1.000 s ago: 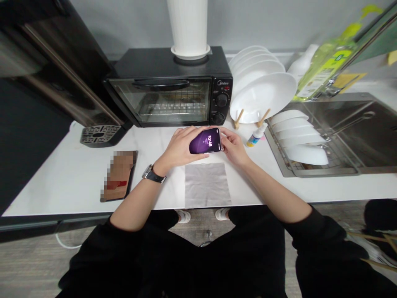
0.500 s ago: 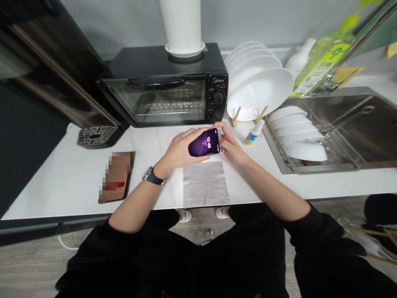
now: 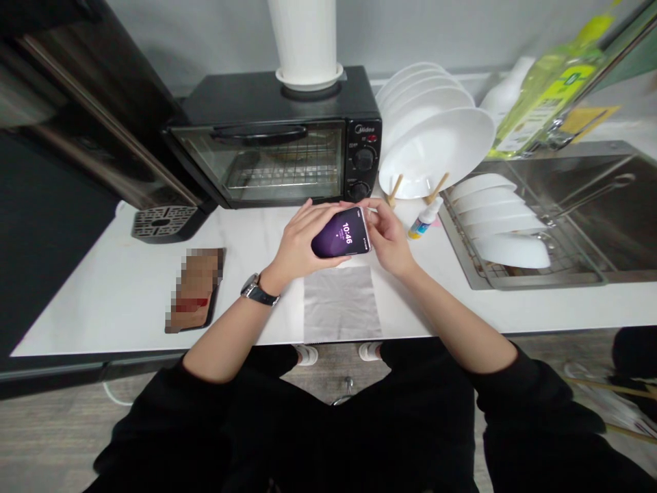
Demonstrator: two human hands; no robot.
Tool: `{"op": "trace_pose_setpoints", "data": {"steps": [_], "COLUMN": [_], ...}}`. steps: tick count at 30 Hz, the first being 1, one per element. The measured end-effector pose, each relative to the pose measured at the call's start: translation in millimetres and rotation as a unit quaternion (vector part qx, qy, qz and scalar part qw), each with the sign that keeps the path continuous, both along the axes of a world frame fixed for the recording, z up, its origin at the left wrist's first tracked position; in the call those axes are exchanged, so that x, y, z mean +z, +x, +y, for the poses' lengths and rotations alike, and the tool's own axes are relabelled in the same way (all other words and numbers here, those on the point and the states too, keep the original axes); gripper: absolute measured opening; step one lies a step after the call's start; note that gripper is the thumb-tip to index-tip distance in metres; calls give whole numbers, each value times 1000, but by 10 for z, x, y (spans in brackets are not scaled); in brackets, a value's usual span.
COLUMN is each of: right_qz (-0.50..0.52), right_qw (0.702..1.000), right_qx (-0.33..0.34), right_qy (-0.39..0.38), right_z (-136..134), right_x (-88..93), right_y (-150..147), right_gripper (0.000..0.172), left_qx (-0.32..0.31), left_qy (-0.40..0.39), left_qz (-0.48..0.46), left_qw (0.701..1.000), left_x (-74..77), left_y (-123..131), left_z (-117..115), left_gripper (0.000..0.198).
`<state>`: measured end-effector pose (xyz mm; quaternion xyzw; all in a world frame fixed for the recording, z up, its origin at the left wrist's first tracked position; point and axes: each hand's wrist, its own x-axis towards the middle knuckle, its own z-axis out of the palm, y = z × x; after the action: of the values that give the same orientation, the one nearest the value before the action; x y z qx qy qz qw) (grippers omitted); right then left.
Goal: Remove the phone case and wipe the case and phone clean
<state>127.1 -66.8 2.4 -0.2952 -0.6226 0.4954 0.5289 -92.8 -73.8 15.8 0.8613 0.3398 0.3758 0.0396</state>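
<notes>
The phone (image 3: 339,235) lies screen up between the hands, above the far edge of a grey cloth (image 3: 341,305); from where I stand I can't tell whether its back touches the counter (image 3: 102,294). The left hand (image 3: 300,243) is wrapped round its left part, thumb along the near edge and fingers over the far one, spread just as wide as the phone. The right hand (image 3: 391,239) is at the right end, thumb and forefinger bent almost together by the far right corner; whether they pinch the rim or only touch it, I can't tell.

To handle it well, I'd keep that left hold firm but light, work the right fingertips at one corner, and keep the phone low over the counter in case it slips.

Compared with half a second ago, the right thumb and forefinger have drawn up toward the far corner, and the clear fringe at the near right corner is harder to make out. The cloth hasn't moved, nor has the small spray bottle (image 3: 425,219) to the right. Farther out, the toaster oven (image 3: 277,103) stands on the far side and a flat dark-edged object (image 3: 198,291) lies at left.
</notes>
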Motion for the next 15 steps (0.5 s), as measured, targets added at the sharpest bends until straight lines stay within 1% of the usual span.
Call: {"op": "trace_pose_setpoints", "data": {"steps": [2, 5, 7, 9, 11, 13, 15], "right_qz": [-8, -2, 5, 4, 3, 5, 6], "right_qw": [1000, 998, 995, 988, 972, 944, 913], "right_qx": [-20, -57, -97, -152, -219, -289, -347], "right_qy": [-3, -34, -25, 17, 85, 159, 214], "right_z": [3, 19, 29, 27, 12, -12, -37], "right_x": [-23, -36, -31, -20, -9, 2, 13], "right_y": [1, 32, 82, 144, 201, 237, 247], "right_gripper": [44, 44, 39, 32, 28, 29, 30], "left_qx": [14, 77, 112, 130, 148, 164, 167], "left_qy": [9, 27, 40, 50, 41, 13, -27], "left_qz": [-20, -83, -108, -99, -75, -45, -12], "left_qw": [1000, 993, 987, 985, 985, 985, 986], "left_x": [-17, -17, 9, 42, 63, 66, 57], "left_y": [-23, -108, -181, -238, -260, -251, -230], "left_z": [-12, 8, 45, 89, 125, 146, 154], "left_gripper": [86, 96, 102, 100, 96, 91, 86]}}
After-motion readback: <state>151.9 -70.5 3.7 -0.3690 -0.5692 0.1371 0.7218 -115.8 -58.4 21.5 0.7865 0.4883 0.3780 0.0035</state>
